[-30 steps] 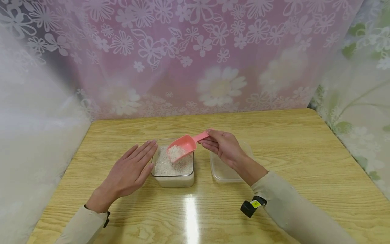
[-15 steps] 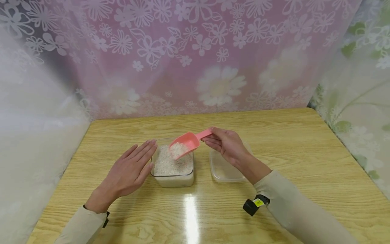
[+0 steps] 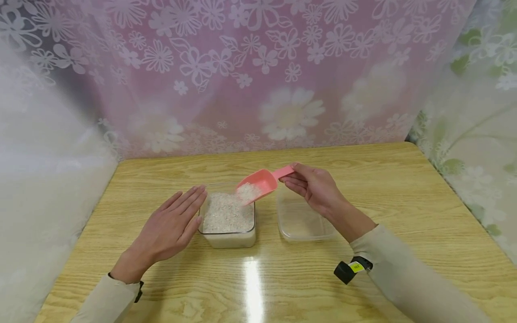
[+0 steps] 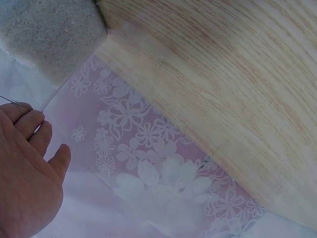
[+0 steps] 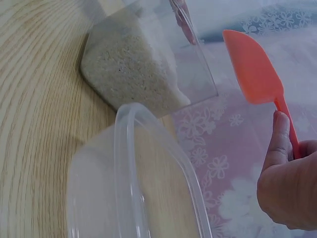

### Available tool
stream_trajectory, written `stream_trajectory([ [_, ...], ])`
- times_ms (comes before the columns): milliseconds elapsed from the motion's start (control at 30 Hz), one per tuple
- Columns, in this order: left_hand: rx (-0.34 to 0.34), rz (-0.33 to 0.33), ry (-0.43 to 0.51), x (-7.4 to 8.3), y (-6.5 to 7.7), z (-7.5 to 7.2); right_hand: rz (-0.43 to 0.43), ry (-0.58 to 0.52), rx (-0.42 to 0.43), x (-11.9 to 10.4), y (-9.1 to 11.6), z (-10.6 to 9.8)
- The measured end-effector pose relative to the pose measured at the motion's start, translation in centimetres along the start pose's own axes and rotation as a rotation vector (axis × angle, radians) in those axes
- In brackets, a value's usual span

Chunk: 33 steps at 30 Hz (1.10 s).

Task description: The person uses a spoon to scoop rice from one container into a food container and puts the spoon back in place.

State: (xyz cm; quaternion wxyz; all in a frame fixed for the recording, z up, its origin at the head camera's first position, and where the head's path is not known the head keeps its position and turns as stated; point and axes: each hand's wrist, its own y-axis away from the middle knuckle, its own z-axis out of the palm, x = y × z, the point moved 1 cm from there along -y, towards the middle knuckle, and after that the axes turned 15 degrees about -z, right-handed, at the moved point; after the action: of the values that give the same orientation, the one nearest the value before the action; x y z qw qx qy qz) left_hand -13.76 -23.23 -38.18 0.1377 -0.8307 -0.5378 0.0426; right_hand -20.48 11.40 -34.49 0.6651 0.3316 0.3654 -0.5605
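- I see the right hand [image 3: 319, 188] pinching the scoop [image 3: 264, 179] by its handle, the mouth pointing left.
- The scoop carries rice [image 3: 248, 192] above the right side of the bin [image 3: 232, 241], apart from it in my right wrist view.
- The bin sits on the tabletop [image 3: 387, 193], holding more rice.
- The left hand [image 3: 171, 226] lies flat, fingers straight, at the bin's left rim; I can't quite tell whether it touches.
- The tub [image 3: 303, 237] stands just right of the bin.

Table [image 3: 383, 193], yellowish wood-grain; light streak [image 3: 253, 289], six o'clock; pink floral curtain [image 3: 258, 76], twelve o'clock; whitish curtain [image 3: 48, 157], nine o'clock; green-leaved curtain [image 3: 480, 134], three o'clock
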Motion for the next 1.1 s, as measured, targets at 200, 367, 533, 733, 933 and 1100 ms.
stream_trajectory([
  [200, -0.004, 0.003, -0.001, 0.0, 0.0, 0.0, -0.006, -0.027, 0.022, -1.2, 0.4, -1.4],
  [367, 0.011, 0.003, -0.011, 0.1, 0.0, 0.0, -0.024, -0.025, 0.026, -2.2, 0.8, -3.0],
  [533, 0.028, 0.002, -0.029, 0.0, 0.0, 0.0, -0.049, -0.047, 0.026, -2.8, 1.4, -5.3],
  [733, 0.034, 0.001, -0.031, 0.1, -0.3, 0.1, -0.054, -0.082, 0.049, -3.4, 2.3, -8.3],
  [933, 0.031, -0.013, -0.027, 0.2, 0.0, 0.1, -0.056, -0.063, 0.073, -3.6, 2.9, -10.6],
  [1100, 0.041, -0.011, -0.02, 0.2, 0.0, 0.1, -0.065, -0.038, 0.081, -3.5, 3.6, -11.8],
])
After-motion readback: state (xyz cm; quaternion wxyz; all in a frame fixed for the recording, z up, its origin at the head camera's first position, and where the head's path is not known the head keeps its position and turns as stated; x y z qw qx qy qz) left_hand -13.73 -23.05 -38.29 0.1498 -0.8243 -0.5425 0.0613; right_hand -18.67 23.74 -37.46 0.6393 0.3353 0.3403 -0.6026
